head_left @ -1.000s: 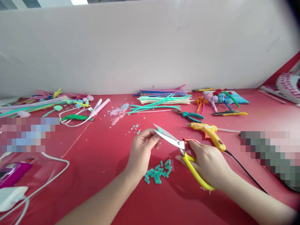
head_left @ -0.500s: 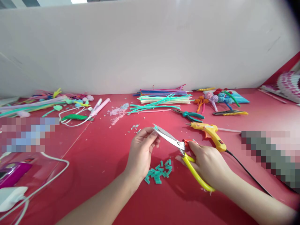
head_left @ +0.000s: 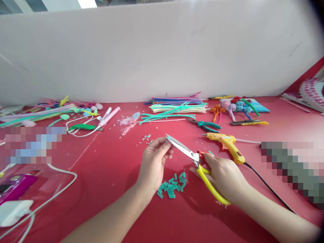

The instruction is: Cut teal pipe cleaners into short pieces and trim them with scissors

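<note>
My right hand point(head_left: 225, 175) is wrapped round the yellow and red handles of a pair of scissors point(head_left: 183, 149), whose blades point left. The thumb and fingers of my left hand point(head_left: 153, 160) are pinched on a small teal piece of pipe cleaner point(head_left: 168, 137), mostly hidden by the fingers. The scissor tips reach this teal bit, right at my left fingertips. On the red table beneath lies a loose pile of short teal pipe cleaner pieces point(head_left: 172, 186). Tiny teal clippings point(head_left: 146, 137) are scattered just beyond my left hand.
Behind lie bundles of pipe cleaners point(head_left: 177, 108) and pink-blue fluff point(head_left: 129, 119). To the right are teal-handled pliers point(head_left: 207, 125), a yellow glue gun point(head_left: 227, 143) with its cord, a utility knife point(head_left: 249, 123) and fuzzy flowers point(head_left: 231, 107). A pink hair-straightener-like tool point(head_left: 108, 117) and white cables point(head_left: 72, 173) lie left.
The view has shifted slightly. Both hands, the scissors and the teal piece stay almost in the same place, with the blades still at my left fingertips.
</note>
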`<state>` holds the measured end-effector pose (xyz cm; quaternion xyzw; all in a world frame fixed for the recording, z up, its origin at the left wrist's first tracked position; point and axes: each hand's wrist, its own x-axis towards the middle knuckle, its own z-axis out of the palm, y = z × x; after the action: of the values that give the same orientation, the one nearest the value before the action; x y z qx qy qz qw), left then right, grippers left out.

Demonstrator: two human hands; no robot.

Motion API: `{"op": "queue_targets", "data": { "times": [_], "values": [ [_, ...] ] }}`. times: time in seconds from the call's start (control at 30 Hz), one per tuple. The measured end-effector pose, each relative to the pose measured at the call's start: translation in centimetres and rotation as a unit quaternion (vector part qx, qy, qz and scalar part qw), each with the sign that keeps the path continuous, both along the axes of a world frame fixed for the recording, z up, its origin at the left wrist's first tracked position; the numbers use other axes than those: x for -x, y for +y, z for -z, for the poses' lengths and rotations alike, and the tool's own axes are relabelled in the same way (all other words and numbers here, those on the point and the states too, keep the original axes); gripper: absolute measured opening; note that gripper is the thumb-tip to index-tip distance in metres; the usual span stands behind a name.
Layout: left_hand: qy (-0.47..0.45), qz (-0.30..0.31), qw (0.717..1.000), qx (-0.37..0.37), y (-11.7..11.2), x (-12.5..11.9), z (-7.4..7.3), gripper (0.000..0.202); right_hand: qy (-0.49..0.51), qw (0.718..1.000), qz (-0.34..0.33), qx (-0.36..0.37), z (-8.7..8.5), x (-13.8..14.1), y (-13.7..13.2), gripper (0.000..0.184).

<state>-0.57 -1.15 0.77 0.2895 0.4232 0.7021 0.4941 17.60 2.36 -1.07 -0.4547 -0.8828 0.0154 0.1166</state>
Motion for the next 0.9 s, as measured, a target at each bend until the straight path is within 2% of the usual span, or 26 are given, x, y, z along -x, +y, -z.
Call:
{"op": "queue_targets", "data": {
  "times": [0.47,0.63,0.77,0.9],
  "values": [
    [-0.007,0.002,1.000,0.001,0.0,0.0,0.0,0.007,-0.017,1.000,0.007,-0.014,0.3,-0.2,0.2,0.033],
    [-0.002,0.009,1.000,0.015,0.1,0.1,0.1,0.008,-0.006,1.000,0.021,0.003,0.0,-0.2,0.6,0.033],
    [0.012,0.058,0.997,0.049,0.1,-0.1,0.4,0.011,0.027,0.998,0.047,0.032,-0.7,0.0,0.8,0.030],
    [0.072,0.139,0.985,0.076,-0.1,-0.6,0.6,0.014,0.099,0.988,0.040,0.115,-1.0,0.2,0.9,0.025]
  ]
}}
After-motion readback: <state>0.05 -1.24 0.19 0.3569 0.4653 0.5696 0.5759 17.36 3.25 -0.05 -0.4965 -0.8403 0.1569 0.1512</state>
